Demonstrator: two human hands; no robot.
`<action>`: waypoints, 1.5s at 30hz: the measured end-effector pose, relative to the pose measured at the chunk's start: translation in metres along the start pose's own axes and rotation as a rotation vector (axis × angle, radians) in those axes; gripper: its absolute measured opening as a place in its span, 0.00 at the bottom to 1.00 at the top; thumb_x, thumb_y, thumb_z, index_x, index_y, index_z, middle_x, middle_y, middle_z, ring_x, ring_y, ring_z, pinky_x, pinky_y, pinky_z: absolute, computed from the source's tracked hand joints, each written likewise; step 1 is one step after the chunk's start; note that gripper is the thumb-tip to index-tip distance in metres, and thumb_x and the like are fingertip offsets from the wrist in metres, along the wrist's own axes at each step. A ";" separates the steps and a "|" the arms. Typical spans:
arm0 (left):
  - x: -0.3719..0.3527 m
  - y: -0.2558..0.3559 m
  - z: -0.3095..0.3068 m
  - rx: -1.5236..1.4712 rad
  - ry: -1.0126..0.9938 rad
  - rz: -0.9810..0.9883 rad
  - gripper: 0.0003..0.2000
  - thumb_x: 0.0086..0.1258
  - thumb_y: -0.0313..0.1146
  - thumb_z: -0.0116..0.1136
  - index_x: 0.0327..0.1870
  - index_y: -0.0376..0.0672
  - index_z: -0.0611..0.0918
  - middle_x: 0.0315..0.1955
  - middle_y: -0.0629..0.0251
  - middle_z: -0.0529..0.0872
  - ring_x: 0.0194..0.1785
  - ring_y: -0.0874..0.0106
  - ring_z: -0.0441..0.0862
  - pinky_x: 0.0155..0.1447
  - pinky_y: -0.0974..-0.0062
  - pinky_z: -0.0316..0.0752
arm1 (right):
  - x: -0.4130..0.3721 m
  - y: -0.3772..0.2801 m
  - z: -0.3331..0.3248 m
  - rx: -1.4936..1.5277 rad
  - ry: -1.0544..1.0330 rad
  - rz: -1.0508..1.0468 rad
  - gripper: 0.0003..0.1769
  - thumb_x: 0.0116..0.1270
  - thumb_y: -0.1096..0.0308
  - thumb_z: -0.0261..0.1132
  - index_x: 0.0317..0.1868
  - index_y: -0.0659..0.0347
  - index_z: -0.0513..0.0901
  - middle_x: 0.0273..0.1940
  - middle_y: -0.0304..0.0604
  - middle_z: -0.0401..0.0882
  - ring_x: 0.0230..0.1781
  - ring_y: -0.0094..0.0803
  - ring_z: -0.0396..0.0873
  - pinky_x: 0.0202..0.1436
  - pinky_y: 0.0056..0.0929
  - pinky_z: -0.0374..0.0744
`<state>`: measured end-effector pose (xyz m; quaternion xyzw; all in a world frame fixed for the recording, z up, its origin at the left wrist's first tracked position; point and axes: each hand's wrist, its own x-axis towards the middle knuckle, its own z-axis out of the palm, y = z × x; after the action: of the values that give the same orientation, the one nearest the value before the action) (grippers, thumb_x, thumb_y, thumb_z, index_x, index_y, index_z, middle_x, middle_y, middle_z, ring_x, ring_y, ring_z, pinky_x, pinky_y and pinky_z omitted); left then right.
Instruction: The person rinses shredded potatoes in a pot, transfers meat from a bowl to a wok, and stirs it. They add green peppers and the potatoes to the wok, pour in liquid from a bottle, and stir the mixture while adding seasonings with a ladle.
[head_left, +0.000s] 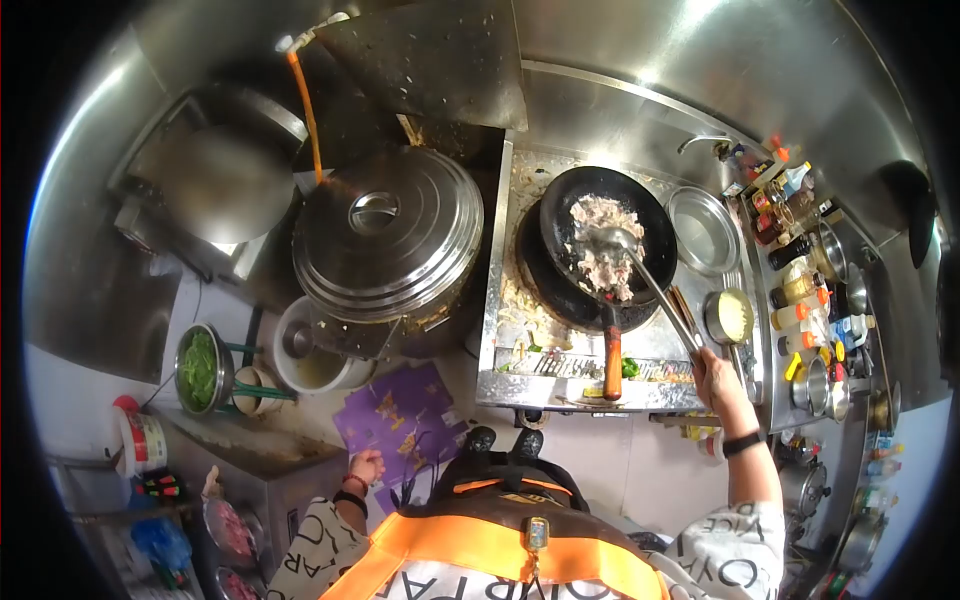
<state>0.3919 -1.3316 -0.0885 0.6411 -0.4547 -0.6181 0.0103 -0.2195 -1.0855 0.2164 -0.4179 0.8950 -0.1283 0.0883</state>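
My right hand (716, 380) grips the long metal handle of a ladle (612, 240). The ladle's bowl rests among pale cooked meat pieces (608, 278) in a black wok (654, 222). The wok sits over the stove, with its wooden handle (612, 365) pointing toward me and no hand on it. At my left side, my left hand (366, 466) hangs low with its fingers curled and nothing visible in them. Below it is the floor, where a purple printed sheet (400, 418) lies.
A large lidded steel pot (385, 235) stands left of the stove. Right of the wok are a steel bowl (703, 230) and a small pan of yellowish food (735, 316). Seasoning bottles (792, 316) line the right side. A bowl of greens (200, 370) is at left.
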 end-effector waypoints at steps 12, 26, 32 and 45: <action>0.003 -0.026 -0.006 -0.200 -0.027 -0.009 0.10 0.62 0.21 0.50 0.45 0.37 0.76 0.26 0.62 0.79 0.25 0.71 0.78 0.26 0.72 0.74 | 0.020 -0.012 0.053 0.404 0.231 0.357 0.17 0.61 0.70 0.61 0.49 0.69 0.77 0.39 0.58 0.81 0.38 0.37 0.82 0.43 0.32 0.77; 0.048 -0.062 -0.044 -0.034 -0.022 -0.135 0.07 0.64 0.26 0.49 0.40 0.42 0.79 0.23 0.66 0.78 0.26 0.69 0.78 0.29 0.71 0.76 | -0.058 -0.020 0.016 0.364 0.085 0.385 0.16 0.62 0.71 0.60 0.49 0.69 0.77 0.30 0.47 0.82 0.27 0.28 0.78 0.34 0.25 0.76; 0.042 0.000 -0.022 -0.082 -0.132 -0.084 0.11 0.64 0.20 0.48 0.47 0.37 0.75 0.33 0.60 0.81 0.30 0.70 0.80 0.29 0.74 0.75 | -0.036 -0.019 0.085 0.593 0.190 0.387 0.13 0.65 0.67 0.59 0.45 0.67 0.78 0.17 0.32 0.68 0.13 0.18 0.65 0.16 0.20 0.66; 0.023 0.012 -0.016 -0.008 -0.086 -0.021 0.08 0.65 0.24 0.49 0.44 0.38 0.76 0.32 0.61 0.81 0.29 0.70 0.80 0.33 0.75 0.77 | -0.105 -0.058 -0.113 -0.070 0.114 0.292 0.18 0.52 0.74 0.66 0.46 0.55 0.82 0.35 0.45 0.83 0.32 0.37 0.83 0.37 0.28 0.80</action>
<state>0.3943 -1.3608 -0.0957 0.6186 -0.4457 -0.6469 -0.0132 -0.1408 -1.0227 0.3465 -0.2781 0.9538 -0.1064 0.0403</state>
